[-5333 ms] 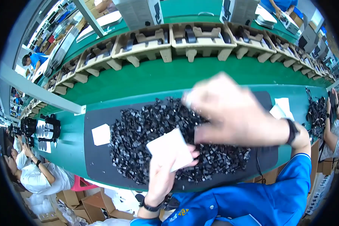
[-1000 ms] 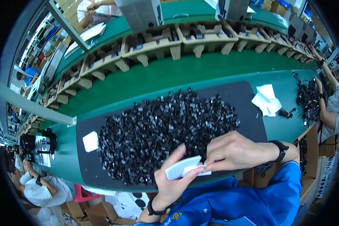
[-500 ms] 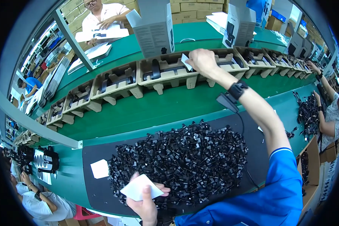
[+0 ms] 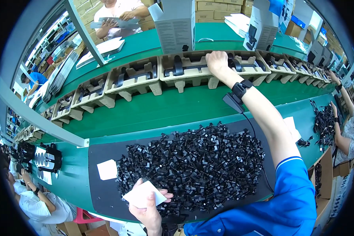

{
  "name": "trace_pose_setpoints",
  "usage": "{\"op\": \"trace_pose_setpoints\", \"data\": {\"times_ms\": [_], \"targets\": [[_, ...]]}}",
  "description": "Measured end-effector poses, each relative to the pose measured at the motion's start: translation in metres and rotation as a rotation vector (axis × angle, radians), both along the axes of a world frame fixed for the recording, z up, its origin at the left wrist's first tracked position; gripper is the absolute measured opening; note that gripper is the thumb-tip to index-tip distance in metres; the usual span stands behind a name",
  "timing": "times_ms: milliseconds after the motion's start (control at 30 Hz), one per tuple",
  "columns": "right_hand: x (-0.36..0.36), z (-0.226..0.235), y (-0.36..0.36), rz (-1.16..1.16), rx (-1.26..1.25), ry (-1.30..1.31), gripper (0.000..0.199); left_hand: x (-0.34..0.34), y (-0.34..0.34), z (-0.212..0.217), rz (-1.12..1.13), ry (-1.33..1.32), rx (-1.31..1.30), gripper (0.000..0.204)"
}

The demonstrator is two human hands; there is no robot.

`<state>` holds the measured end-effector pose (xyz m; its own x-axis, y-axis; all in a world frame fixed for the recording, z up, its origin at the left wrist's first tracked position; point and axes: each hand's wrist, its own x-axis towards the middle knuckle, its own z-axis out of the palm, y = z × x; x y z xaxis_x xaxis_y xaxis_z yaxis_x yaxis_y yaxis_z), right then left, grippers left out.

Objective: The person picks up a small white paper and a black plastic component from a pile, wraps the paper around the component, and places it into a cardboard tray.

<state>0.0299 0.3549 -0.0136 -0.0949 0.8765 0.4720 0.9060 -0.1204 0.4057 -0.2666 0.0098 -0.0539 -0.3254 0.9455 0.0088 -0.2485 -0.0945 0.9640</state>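
My left hand (image 4: pixel 147 210) holds a small stack of white paper cards (image 4: pixel 144 194) above the near edge of a pile of small black plastic parts (image 4: pixel 196 169). My right hand (image 4: pixel 217 63) reaches across to a brown moulded pulp tray (image 4: pixel 188 78) with black parts in it. Its fingers are closed at the tray, and whatever they hold is hidden. A black band (image 4: pixel 242 88) circles my right wrist, with a black box (image 4: pixel 233 103) on a cable beside it. Another stack of white cards (image 4: pixel 107 170) lies left of the pile.
More pulp trays (image 4: pixel 133 84) stand in a row on the green line (image 4: pixel 145 114). Behind them are printed cartons (image 4: pixel 177 31) and a person holding a flat grey sheet (image 4: pixel 118 23). A metal frame post (image 4: pixel 47 122) crosses at left. At right, another person's arm (image 4: pixel 342 90) is near bundled black cables (image 4: pixel 325 122).
The view has shifted, so the trays appear farther right. My right hand sits lower over the tray, and the white card at its fingers no longer shows. My left hand keeps its stack.
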Motion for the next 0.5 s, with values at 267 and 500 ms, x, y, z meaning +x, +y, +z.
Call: {"op": "trace_pose_setpoints", "data": {"times_ms": [267,500], "targets": [[-0.010,0.064,-0.116,0.614,-0.111,0.433,0.032,-0.009,-0.027,0.011,-0.071,-0.032,-0.126,0.053],[-0.062,0.040,-0.330,0.873,-0.546,0.387,0.069,0.069,-0.013,0.005,-0.713,-0.489,-0.253,0.046]]}}
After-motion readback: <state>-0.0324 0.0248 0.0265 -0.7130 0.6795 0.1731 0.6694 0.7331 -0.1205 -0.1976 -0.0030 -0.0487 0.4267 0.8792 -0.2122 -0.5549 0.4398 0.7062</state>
